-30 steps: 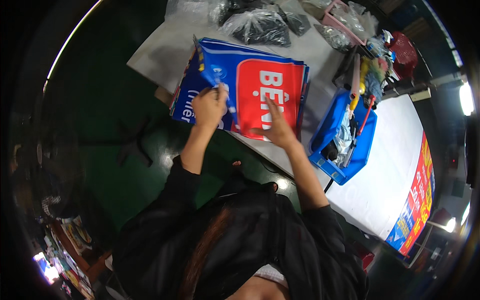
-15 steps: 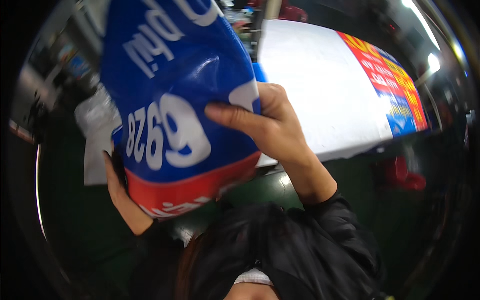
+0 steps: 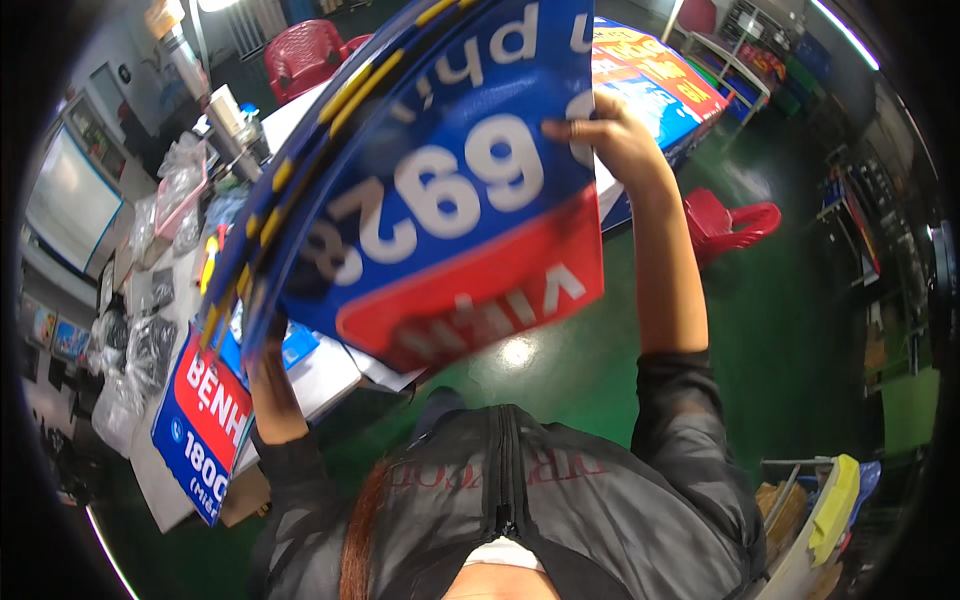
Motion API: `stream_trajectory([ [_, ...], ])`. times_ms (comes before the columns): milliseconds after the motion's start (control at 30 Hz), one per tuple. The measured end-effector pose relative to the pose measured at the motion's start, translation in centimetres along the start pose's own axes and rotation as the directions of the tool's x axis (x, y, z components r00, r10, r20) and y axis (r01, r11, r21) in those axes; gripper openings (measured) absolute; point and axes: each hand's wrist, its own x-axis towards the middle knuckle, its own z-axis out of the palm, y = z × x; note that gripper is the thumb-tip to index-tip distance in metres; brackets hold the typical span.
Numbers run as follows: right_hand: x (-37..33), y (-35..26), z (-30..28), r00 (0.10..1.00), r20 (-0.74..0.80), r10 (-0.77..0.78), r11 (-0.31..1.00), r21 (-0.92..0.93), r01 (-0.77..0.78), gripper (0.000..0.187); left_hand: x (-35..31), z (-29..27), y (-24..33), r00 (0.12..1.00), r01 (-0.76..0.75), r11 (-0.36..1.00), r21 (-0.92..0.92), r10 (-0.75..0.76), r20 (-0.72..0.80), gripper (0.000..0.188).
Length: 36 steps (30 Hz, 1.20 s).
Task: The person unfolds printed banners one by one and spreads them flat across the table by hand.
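Note:
In front of me I hold up a curved, layered blue and red printed banner (image 3: 470,260) with white lettering. Yellow marks run along its layered left edges. My right hand (image 3: 620,145) grips the right edge, thumb on the printed face and fingers behind. My left hand (image 3: 268,365) is at the lower left edge; motion blur and the banner hide most of its fingers. Just beyond that hand, another blue and red printed sheet (image 3: 205,430) hangs over the edge of a pale table (image 3: 155,485).
Clear plastic bags (image 3: 125,400) and a pink basket (image 3: 190,200) crowd the left table. A red chair (image 3: 300,55) stands at the back, another red chair (image 3: 725,225) at right. Printed sheets (image 3: 660,75) lie behind my right hand. A cart (image 3: 800,530) stands at the lower right.
The banner has risen and tilted, with its layered left edges now showing. My right hand has moved up and to the right. The view has swung, bringing the left table into sight.

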Motion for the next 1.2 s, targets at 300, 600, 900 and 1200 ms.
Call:
stream_trajectory([
  [300,18.1,15.7,-14.0,0.898,-0.266,-0.350,0.920,-0.280,0.276,0.053,18.4,14.2,16.5,0.889,-0.413,0.784,-0.464,0.235,-0.394,0.032],
  [600,9.2,39.4,-17.9,0.702,-0.365,0.612,0.640,0.750,-0.168,0.050,19.7,35.2,15.1,0.901,-0.434,0.900,-0.037,0.432,-0.053,0.040],
  [900,17.8,41.2,-26.4,0.738,-0.228,0.636,0.605,0.741,-0.292,0.051,9.9,46.8,16.7,0.727,0.264,0.931,-0.251,-0.021,0.686,0.052],
  [1200,32.7,51.3,-40.1,0.932,-0.199,0.303,0.490,-0.806,-0.332,0.048,14.9,53.4,12.6,0.822,0.505,0.768,0.395,-0.567,0.052,0.033],
])
